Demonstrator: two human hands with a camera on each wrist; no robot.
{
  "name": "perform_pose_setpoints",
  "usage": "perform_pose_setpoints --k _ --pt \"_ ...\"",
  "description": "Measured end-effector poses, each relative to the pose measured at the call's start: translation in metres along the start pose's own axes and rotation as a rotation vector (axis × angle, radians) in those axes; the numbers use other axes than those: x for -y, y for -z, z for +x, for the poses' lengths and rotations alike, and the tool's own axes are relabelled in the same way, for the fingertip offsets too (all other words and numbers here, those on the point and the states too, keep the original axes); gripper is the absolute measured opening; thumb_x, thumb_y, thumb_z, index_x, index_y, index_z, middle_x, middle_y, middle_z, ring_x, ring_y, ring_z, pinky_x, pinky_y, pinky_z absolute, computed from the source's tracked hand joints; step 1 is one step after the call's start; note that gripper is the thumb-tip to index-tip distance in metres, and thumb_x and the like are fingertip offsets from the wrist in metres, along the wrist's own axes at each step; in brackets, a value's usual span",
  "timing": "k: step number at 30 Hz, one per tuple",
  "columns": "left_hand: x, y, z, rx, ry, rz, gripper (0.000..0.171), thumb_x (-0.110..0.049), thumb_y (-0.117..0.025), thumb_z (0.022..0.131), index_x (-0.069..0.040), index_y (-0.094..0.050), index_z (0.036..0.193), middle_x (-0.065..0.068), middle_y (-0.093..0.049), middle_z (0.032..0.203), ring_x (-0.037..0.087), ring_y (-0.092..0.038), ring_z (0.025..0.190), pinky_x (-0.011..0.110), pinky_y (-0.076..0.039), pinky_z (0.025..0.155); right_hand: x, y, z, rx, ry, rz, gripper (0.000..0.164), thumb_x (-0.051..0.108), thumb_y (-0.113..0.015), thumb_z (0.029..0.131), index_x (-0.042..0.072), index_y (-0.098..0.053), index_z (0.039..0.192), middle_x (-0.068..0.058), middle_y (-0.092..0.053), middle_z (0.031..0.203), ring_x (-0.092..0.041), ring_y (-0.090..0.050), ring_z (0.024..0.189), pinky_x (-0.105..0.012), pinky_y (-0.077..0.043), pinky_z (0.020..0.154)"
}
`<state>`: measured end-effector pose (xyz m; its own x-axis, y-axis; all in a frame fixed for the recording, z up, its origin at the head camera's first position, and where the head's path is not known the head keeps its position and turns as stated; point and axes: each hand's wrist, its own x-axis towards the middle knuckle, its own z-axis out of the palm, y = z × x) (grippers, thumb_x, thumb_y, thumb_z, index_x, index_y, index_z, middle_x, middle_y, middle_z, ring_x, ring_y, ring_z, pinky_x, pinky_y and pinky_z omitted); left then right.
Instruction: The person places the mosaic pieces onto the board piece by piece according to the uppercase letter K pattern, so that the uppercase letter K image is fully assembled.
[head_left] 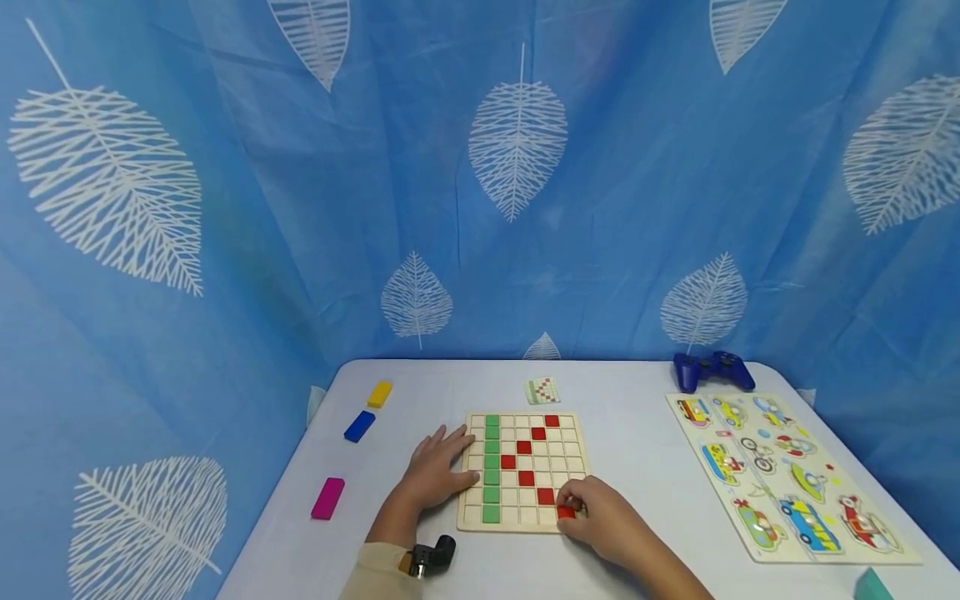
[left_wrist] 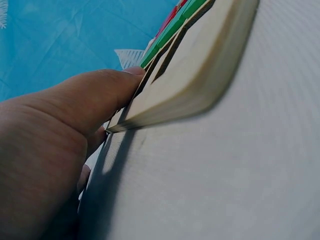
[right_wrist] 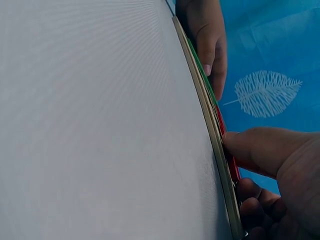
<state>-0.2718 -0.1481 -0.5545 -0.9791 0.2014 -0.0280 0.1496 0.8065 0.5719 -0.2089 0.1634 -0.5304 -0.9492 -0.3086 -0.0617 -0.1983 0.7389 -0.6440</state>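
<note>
A wooden grid board (head_left: 517,528) lies on the white table with a column of green tiles (head_left: 491,477) near its left side. Red tiles (head_left: 526,478) run in two slanting lines from that column. My left hand (head_left: 433,471) rests along the board's left edge with its fingers spread and its thumb on the rim. At the lower right corner, my right hand (head_left: 603,521) pinches a red tile (head_left: 566,512) between thumb and curled fingers. In the right wrist view, the thumb (right_wrist: 260,147) lies against this red piece (right_wrist: 233,170) at the board's edge.
Behind the board lies a small pattern card (head_left: 542,390). Yellow (head_left: 380,394), blue (head_left: 360,426) and magenta (head_left: 327,498) blocks sit at left. To the right are a vehicle puzzle (head_left: 787,475), a blue game controller (head_left: 712,371) and a teal piece (head_left: 872,586). A blue curtain (head_left: 600,250) hangs behind.
</note>
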Motion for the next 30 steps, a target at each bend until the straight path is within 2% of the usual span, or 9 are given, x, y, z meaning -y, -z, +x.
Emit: perform_pose_setpoints --k 12,18,25,30 --pt "0.000 0.002 -0.001 -0.007 -0.002 0.002 0.071 -0.047 -0.078 0.090 -0.028 -0.054 0.154 -0.004 -0.036 0.170 0.034 -0.015 0.163 0.063 -0.013 0.129 0.007 -0.001 -0.001 -0.016 -0.033 -0.017 0.022 0.018 -0.087 0.082 0.022 -0.066 0.089 0.001 -0.052 0.084 -0.016 -0.047 0.077 -0.029 -0.037 0.065" --pt "-0.002 0.002 -0.002 -0.005 -0.008 0.007 0.071 -0.047 -0.078 0.091 -0.027 -0.054 0.154 -0.003 -0.036 0.170 0.034 -0.016 0.162 0.062 -0.013 0.129 0.001 0.001 -0.003 -0.012 -0.008 0.018 0.024 0.018 -0.087 0.081 0.023 -0.068 0.096 0.003 -0.054 0.088 -0.013 -0.049 0.080 -0.026 -0.039 0.067" --pt "-0.004 0.002 -0.002 -0.005 0.000 0.000 0.071 -0.047 -0.078 0.090 -0.027 -0.054 0.154 -0.003 -0.036 0.170 0.034 -0.015 0.163 0.064 -0.013 0.129 -0.005 0.006 -0.004 -0.022 -0.028 0.091 0.022 0.020 -0.083 0.087 0.020 -0.069 0.103 0.003 -0.058 0.088 -0.014 -0.051 0.077 -0.025 -0.042 0.063" --pt "-0.004 0.002 0.000 -0.010 -0.005 0.001 0.071 -0.046 -0.078 0.091 -0.026 -0.053 0.155 -0.003 -0.036 0.170 0.034 -0.016 0.162 0.063 -0.012 0.129 -0.012 0.016 -0.004 -0.043 -0.026 0.078 0.021 0.022 -0.082 0.089 0.020 -0.070 0.106 0.005 -0.059 0.089 -0.012 -0.053 0.077 -0.024 -0.044 0.064"
